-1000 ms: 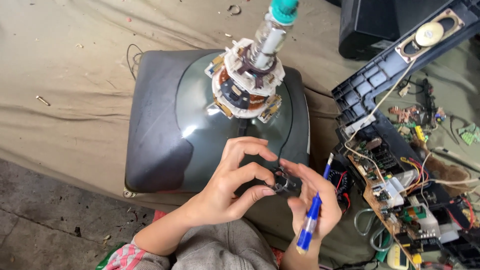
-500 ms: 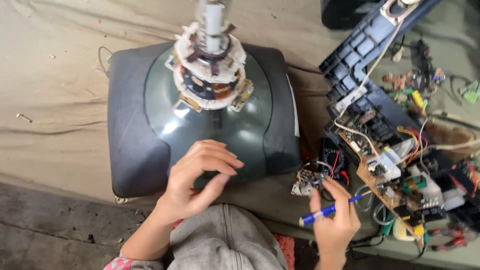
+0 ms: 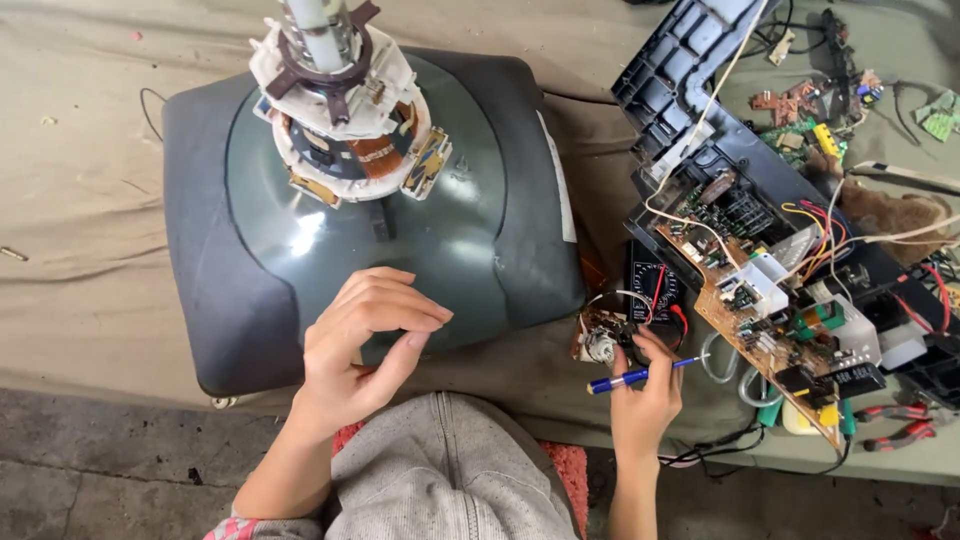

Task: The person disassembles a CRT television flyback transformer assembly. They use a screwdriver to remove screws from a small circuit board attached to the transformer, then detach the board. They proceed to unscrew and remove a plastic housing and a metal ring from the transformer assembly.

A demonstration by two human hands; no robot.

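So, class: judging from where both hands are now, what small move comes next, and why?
Probably setting the small board down: the right hand holds both it and a blue pen by the wires, while the left hand hovers empty over the tube.

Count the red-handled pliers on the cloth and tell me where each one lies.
1 that I can make out: the red-handled pliers lie near the lower right edge of the cloth, just right of the circuit board. Others may be hidden under the wires and parts.

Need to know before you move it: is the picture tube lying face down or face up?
Face down: the tube rests on the cloth, its neck and coil assembly pointing up.
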